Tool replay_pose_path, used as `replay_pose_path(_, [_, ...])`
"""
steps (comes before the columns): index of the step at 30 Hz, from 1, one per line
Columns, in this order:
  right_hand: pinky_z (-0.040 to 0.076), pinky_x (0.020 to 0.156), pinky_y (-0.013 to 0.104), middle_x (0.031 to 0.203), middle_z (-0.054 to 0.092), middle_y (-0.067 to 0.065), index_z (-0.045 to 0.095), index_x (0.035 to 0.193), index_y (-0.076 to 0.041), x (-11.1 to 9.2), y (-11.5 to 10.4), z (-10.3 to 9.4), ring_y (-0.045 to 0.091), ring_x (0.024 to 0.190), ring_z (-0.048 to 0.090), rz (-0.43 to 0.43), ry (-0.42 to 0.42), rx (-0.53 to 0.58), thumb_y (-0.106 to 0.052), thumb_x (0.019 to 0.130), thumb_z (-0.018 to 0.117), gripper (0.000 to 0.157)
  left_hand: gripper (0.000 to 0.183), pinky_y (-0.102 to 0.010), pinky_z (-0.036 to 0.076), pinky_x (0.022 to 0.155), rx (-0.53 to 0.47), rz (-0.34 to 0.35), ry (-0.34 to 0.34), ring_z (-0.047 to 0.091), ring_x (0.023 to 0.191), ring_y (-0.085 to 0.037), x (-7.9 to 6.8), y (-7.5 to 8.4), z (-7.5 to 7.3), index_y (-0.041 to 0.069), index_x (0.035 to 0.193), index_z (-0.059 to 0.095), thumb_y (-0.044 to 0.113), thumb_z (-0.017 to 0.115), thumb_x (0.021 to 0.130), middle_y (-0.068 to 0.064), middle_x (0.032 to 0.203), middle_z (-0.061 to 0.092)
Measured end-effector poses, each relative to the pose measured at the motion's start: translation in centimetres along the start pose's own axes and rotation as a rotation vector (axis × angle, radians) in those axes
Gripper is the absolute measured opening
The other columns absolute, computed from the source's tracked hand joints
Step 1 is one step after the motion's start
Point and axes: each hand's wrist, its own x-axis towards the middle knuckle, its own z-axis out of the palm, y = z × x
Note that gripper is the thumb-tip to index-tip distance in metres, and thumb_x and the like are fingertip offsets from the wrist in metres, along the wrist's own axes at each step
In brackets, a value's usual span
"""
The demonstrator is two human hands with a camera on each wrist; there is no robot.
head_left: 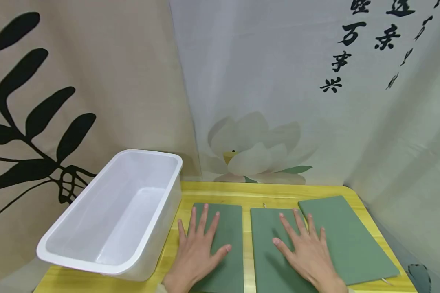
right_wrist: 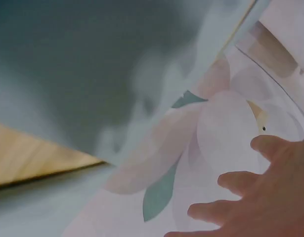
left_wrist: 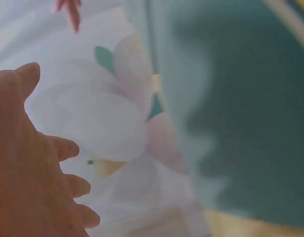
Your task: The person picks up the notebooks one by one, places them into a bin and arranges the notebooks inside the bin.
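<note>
Three green notebooks lie on a yellow wooden table in the head view. My left hand [head_left: 198, 252], fingers spread and straight, is over the left notebook [head_left: 231, 228]. Over the middle notebook [head_left: 264, 240] is my right hand [head_left: 309, 252], also spread, with a shadow falling on the cover beside it. The right notebook [head_left: 355, 240] lies at an angle, its near left part overlapped by the right hand in this view. Neither hand holds anything. Both wrist views show straight fingers beside a shaded green cover [left_wrist: 181, 64].
A deep white plastic bin [head_left: 165, 232] stands at the table's left side, with nothing visible inside. Behind the yellow table [head_left: 216, 191] hangs a pale curtain [head_left: 264, 73] printed with a flower, leaves and dark characters. Short ribbon ends [head_left: 386, 280] poke out from a notebook.
</note>
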Motion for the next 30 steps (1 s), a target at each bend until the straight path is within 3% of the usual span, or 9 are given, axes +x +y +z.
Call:
replay_pose_path(3, [0.014,0.096,0.080,0.162,0.012,0.009,0.028,0.153,-0.034,-0.3,0.5,-0.6,0.051,0.141,0.011,0.009,0.013,-0.002,-0.067,0.092,0.044,0.071,0.089,-0.072,0.002,0.108,0.010,0.031,0.033,-0.007,0.146,-0.037,0.2,0.5,-2.1,0.023,0.155,0.022,0.079,0.030,0.087,-0.008,0.163,0.001])
replay_pose_path(8, [0.015,0.095,0.080,0.162,0.010,0.009,0.021,0.155,-0.035,-0.8,2.2,-2.0,0.054,0.139,0.013,0.033,0.008,-0.012,-0.067,0.093,0.043,0.074,0.091,-0.068,0.004,0.110,-0.004,0.069,0.125,-0.006,0.146,-0.035,0.1,0.7,-6.1,0.021,0.156,0.020,0.076,0.038,0.087,-0.005,0.163,-0.003])
replay_pose_path(14, [0.013,0.090,0.083,0.162,0.005,0.013,0.015,0.156,-0.033,-1.4,4.9,-3.2,0.058,0.137,0.009,0.073,-0.023,-0.011,-0.065,0.094,0.041,0.074,0.089,-0.063,0.003,0.113,0.007,0.095,0.243,0.003,0.146,-0.040,-1.0,-1.2,-10.0,0.015,0.156,0.017,0.071,0.039,0.091,-0.009,0.163,0.003])
replay_pose_path(17, [0.012,0.088,0.083,0.161,0.003,0.016,0.014,0.156,-0.031,-1.7,6.3,-3.5,0.061,0.135,0.007,0.102,-0.043,-0.010,-0.064,0.095,0.041,0.075,0.088,-0.061,0.002,0.114,0.041,0.084,0.288,0.005,0.146,-0.040,-1.7,-3.0,-12.1,0.013,0.156,0.015,0.070,0.036,0.093,-0.009,0.162,0.006])
replay_pose_path(20, [0.012,0.087,0.084,0.160,0.003,0.020,0.013,0.157,-0.029,-1.9,7.8,-3.8,0.063,0.133,0.007,0.131,-0.059,-0.017,-0.063,0.096,0.040,0.075,0.086,-0.061,-0.001,0.114,0.045,0.030,0.296,0.001,0.146,-0.039,-2.6,-5.4,-14.0,0.013,0.156,0.016,0.066,0.041,0.093,-0.008,0.163,0.006])
replay_pose_path(25, [0.011,0.083,0.085,0.159,-0.001,0.025,0.009,0.157,-0.026,-2.2,10.3,-4.3,0.066,0.131,0.002,0.188,-0.101,-0.012,-0.065,0.096,0.036,0.078,0.086,-0.064,-0.009,0.111,0.031,-0.129,0.267,-0.009,0.146,-0.036,-4.3,-10.7,-16.1,0.010,0.156,0.015,0.054,0.054,0.093,-0.007,0.162,-0.003])
replay_pose_path(30, [0.012,0.083,0.084,0.156,0.000,0.031,0.008,0.157,-0.021,-1.6,12.4,-4.7,0.070,0.127,0.001,0.214,-0.153,-0.008,-0.066,0.096,0.034,0.080,0.085,-0.072,-0.010,0.105,0.044,-0.299,0.258,-0.014,0.143,-0.043,-6.5,-16.2,-16.9,0.003,0.154,0.013,0.050,0.053,0.095,-0.015,0.161,-0.007])
